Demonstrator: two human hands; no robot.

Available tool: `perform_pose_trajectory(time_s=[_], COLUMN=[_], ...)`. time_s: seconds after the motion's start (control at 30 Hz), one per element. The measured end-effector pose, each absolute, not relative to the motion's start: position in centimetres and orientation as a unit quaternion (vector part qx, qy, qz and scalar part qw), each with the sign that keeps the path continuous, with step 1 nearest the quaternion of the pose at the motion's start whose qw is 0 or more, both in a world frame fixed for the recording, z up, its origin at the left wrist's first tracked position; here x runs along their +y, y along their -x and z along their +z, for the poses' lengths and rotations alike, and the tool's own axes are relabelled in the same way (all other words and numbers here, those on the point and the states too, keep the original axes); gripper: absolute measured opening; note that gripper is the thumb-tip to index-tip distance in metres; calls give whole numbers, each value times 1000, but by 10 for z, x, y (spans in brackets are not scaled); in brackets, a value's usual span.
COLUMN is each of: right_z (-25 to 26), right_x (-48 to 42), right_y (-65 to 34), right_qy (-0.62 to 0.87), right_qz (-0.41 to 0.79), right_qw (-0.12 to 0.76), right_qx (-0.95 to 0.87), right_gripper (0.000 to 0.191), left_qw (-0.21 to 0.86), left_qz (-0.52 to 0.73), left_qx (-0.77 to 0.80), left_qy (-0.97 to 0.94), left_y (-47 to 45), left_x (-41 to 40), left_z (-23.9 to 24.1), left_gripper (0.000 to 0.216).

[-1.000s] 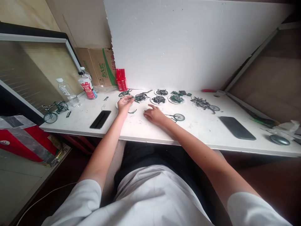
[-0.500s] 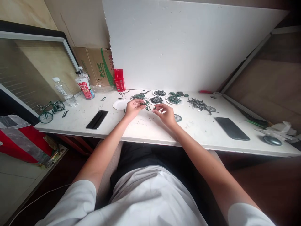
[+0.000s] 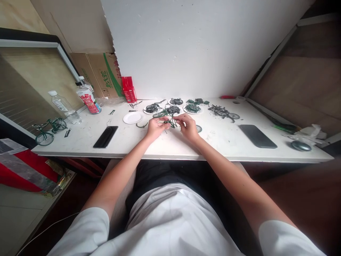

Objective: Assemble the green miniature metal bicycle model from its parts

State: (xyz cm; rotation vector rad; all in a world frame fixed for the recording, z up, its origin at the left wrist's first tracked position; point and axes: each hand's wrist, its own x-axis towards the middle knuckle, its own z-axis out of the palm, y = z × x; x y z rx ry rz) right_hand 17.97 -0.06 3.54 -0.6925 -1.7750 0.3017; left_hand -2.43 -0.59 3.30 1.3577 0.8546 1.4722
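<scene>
Both my hands are raised just above the white table (image 3: 186, 147), holding a small green model bicycle frame (image 3: 168, 121) between them. My left hand (image 3: 154, 128) pinches its left end, and my right hand (image 3: 188, 127) pinches its right end. A loose spoked wheel (image 3: 198, 128) lies on the table just right of my right hand. Behind my hands stand small white plates (image 3: 191, 108) heaped with dark green parts. One bare white plate (image 3: 132, 117) sits to the left of my left hand, with a curved dark piece (image 3: 141, 125) beside it.
A finished green model bicycle (image 3: 48, 131) stands at the table's left end, near two bottles (image 3: 86, 96). Black phones lie left (image 3: 106, 137) and right (image 3: 257, 136). A part-built bicycle (image 3: 223, 112), a mouse (image 3: 301, 145), a red box (image 3: 128, 89) and a cardboard carton (image 3: 102, 73) are around.
My left hand came back from the plates at the rear with the green frame. My right hand lifted off the table and took hold of the frame's other end. The view shifted a little.
</scene>
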Motion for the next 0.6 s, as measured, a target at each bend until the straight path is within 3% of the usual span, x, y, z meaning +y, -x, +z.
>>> perform_pose_trajectory(time_s=[0.23, 0.6], right_z=[33, 34], right_x=[-9, -13], right_y=[-176, -174], right_qy=[278, 285], right_qz=[122, 70], right_qw=[563, 531], right_qx=[-769, -795], right_gripper=[17, 20], left_qw=[457, 457], left_qz=[588, 588], left_qx=[340, 337], left_qy=[-574, -576], left_y=[21, 27], left_x=[-2, 6], left_z=[23, 19], left_gripper=[57, 58])
